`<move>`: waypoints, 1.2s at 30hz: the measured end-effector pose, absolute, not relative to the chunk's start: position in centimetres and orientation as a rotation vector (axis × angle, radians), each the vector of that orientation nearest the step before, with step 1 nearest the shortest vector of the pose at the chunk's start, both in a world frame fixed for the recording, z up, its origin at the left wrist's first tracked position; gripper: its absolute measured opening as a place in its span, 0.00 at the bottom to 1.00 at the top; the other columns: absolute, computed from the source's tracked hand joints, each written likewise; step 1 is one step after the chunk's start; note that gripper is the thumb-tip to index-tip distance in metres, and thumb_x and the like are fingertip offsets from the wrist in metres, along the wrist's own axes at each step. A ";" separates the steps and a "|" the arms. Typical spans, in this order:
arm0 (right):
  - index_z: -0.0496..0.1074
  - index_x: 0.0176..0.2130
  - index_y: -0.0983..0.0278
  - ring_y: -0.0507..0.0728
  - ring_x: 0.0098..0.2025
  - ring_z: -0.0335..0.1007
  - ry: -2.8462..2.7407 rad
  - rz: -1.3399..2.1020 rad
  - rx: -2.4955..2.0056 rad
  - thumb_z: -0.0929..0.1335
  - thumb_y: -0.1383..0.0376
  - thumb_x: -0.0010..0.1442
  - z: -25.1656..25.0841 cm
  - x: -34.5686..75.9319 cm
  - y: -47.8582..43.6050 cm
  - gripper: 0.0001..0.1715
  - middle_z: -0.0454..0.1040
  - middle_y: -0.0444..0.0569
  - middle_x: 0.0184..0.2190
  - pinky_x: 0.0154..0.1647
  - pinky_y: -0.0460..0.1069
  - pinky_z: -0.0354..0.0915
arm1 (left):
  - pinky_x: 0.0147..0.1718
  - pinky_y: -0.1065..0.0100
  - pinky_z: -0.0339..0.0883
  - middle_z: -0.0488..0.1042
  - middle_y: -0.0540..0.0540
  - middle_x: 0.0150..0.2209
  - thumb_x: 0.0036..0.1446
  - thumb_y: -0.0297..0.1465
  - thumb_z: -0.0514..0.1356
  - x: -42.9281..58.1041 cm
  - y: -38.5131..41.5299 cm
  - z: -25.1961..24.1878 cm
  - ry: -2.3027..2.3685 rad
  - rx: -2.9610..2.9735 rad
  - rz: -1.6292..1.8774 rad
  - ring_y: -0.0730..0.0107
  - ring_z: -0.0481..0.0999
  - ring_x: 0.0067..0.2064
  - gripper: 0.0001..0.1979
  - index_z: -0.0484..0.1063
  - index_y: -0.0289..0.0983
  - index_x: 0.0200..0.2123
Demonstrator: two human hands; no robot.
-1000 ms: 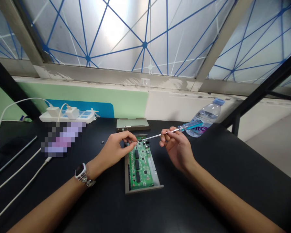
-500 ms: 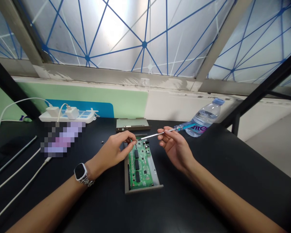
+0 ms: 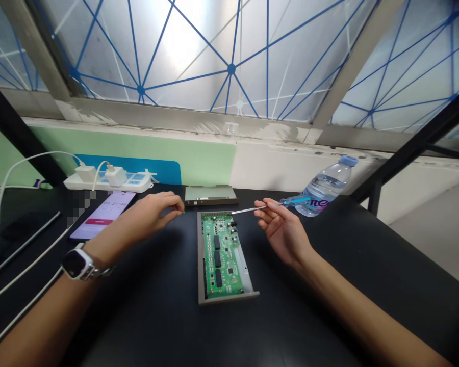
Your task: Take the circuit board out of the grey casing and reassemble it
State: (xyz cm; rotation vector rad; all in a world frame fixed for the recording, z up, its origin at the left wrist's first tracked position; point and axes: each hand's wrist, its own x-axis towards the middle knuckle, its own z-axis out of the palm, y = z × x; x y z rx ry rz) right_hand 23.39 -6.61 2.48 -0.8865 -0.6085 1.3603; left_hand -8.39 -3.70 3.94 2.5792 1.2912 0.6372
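Note:
My right hand [image 3: 283, 229] holds a screwdriver [image 3: 248, 209] with a long metal shaft and a clear blue handle. The shaft points left, and its tip is over the far end of a green circuit board [image 3: 224, 260]. That board lies in an open grey metal case [image 3: 201, 260] on the black table. My left hand [image 3: 158, 210], wearing a watch on its wrist, hovers left of the case. Its thumb and index finger are pinched close together; a tiny speck shows at the fingertips, too small to name.
A metal cover [image 3: 210, 195] lies behind the case. The water bottle [image 3: 325, 186] stands at back right, behind the screwdriver handle. On the left are a lit phone [image 3: 103, 216], a white power strip [image 3: 132, 182] with plugs, and several cables. The black desk [image 3: 168, 316] meets the wall.
My left hand has moved left, away from the screwdriver tip and the board, its fingers still pinched. The right hand and screwdriver have barely shifted. The view has moved slightly.

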 end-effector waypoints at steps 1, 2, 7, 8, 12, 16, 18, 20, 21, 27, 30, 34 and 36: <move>0.74 0.36 0.64 0.53 0.30 0.77 -0.633 1.365 -0.883 0.74 0.71 0.52 2.4 23.4 -6.7 0.08 0.82 0.50 0.36 0.26 0.44 0.69 | 0.41 0.64 0.68 0.79 0.46 0.38 0.60 0.34 0.57 -9.3 -3.3 3.9 1.348 2.552 0.563 0.62 0.77 0.39 0.07 0.76 0.40 0.35; 0.74 0.36 0.64 0.53 0.30 0.77 -0.657 1.368 -0.879 0.74 0.70 0.52 2.3 23.3 -6.7 0.09 0.82 0.50 0.36 0.26 0.44 0.69 | 0.40 0.64 0.68 0.79 0.46 0.37 0.57 0.33 0.58 -10.1 -3.0 3.8 1.405 2.523 0.495 0.61 0.77 0.38 0.07 0.76 0.40 0.33; 0.73 0.37 0.65 0.54 0.29 0.76 -0.716 1.379 -0.873 0.74 0.69 0.52 2.1 23.2 -6.8 0.10 0.82 0.52 0.35 0.25 0.45 0.68 | 0.39 0.64 0.68 0.80 0.46 0.35 0.50 0.33 0.60 -11.6 -2.5 2.8 1.553 2.383 0.342 0.61 0.78 0.36 0.07 0.79 0.41 0.29; 0.73 0.37 0.65 0.54 0.29 0.76 -0.717 1.381 -0.874 0.74 0.69 0.52 2.1 23.2 -6.8 0.10 0.82 0.52 0.35 0.25 0.45 0.67 | 0.39 0.64 0.68 0.80 0.46 0.35 0.49 0.33 0.60 -11.7 -2.5 2.6 1.560 2.367 0.330 0.60 0.78 0.36 0.07 0.79 0.41 0.29; 0.73 0.36 0.66 0.54 0.29 0.76 -0.724 1.397 -0.881 0.74 0.69 0.51 2.1 23.1 -6.9 0.11 0.81 0.52 0.34 0.25 0.46 0.67 | 0.39 0.64 0.69 0.80 0.45 0.35 0.48 0.33 0.59 -11.6 -2.5 2.4 1.577 2.336 0.333 0.59 0.79 0.37 0.08 0.79 0.41 0.29; 0.72 0.36 0.65 0.54 0.28 0.75 -0.737 1.412 -0.881 0.74 0.69 0.51 2.1 23.0 -7.0 0.11 0.81 0.52 0.33 0.24 0.46 0.67 | 0.39 0.63 0.71 0.82 0.44 0.36 0.46 0.35 0.60 -11.5 -2.6 2.8 1.608 2.262 0.319 0.57 0.80 0.38 0.10 0.80 0.41 0.32; 0.72 0.36 0.65 0.54 0.28 0.75 -0.743 1.417 -0.885 0.74 0.69 0.51 2.1 23.0 -7.0 0.10 0.81 0.51 0.33 0.24 0.46 0.66 | 0.38 0.64 0.71 0.82 0.44 0.36 0.46 0.36 0.61 -11.3 -2.7 2.9 1.604 2.233 0.334 0.58 0.80 0.38 0.12 0.81 0.41 0.34; 0.72 0.36 0.65 0.54 0.28 0.75 -0.749 1.420 -0.886 0.74 0.69 0.51 2.0 23.0 -7.0 0.10 0.81 0.52 0.33 0.24 0.46 0.67 | 0.37 0.66 0.72 0.82 0.45 0.35 0.45 0.37 0.62 -11.1 -2.8 2.8 1.594 2.225 0.341 0.59 0.80 0.37 0.13 0.81 0.42 0.35; 0.72 0.36 0.65 0.54 0.28 0.75 -0.751 1.422 -0.885 0.74 0.69 0.51 1.9 23.0 -6.9 0.11 0.81 0.52 0.33 0.24 0.46 0.67 | 0.36 0.66 0.72 0.82 0.45 0.35 0.45 0.37 0.62 -11.0 -2.8 2.7 1.592 2.226 0.335 0.59 0.80 0.37 0.14 0.81 0.42 0.35; 0.72 0.36 0.65 0.54 0.28 0.75 -0.749 1.435 -0.891 0.74 0.69 0.51 1.8 22.9 -6.9 0.10 0.81 0.51 0.32 0.24 0.46 0.67 | 0.34 0.66 0.72 0.83 0.45 0.31 0.44 0.34 0.59 -10.5 -2.6 2.4 1.639 2.197 0.335 0.59 0.81 0.34 0.11 0.81 0.41 0.29; 0.73 0.35 0.65 0.54 0.28 0.75 -0.746 1.436 -0.891 0.74 0.69 0.51 1.9 22.8 -7.0 0.11 0.81 0.51 0.32 0.25 0.46 0.67 | 0.33 0.68 0.72 0.83 0.47 0.29 0.44 0.33 0.59 -10.4 -2.5 2.5 1.637 2.180 0.344 0.60 0.82 0.32 0.10 0.81 0.42 0.26; 0.73 0.35 0.65 0.54 0.27 0.75 -0.749 1.441 -0.887 0.75 0.68 0.50 1.9 22.8 -7.1 0.11 0.81 0.52 0.32 0.24 0.46 0.67 | 0.34 0.68 0.72 0.84 0.48 0.30 0.43 0.31 0.58 -10.2 -2.6 2.8 1.669 2.177 0.309 0.60 0.82 0.33 0.11 0.81 0.42 0.26; 0.73 0.35 0.65 0.54 0.27 0.75 -0.754 1.443 -0.890 0.74 0.68 0.51 1.8 22.8 -7.2 0.10 0.81 0.51 0.32 0.24 0.46 0.67 | 0.34 0.67 0.72 0.84 0.48 0.30 0.43 0.31 0.57 -10.1 -2.7 2.9 1.681 2.172 0.298 0.59 0.82 0.33 0.12 0.81 0.42 0.27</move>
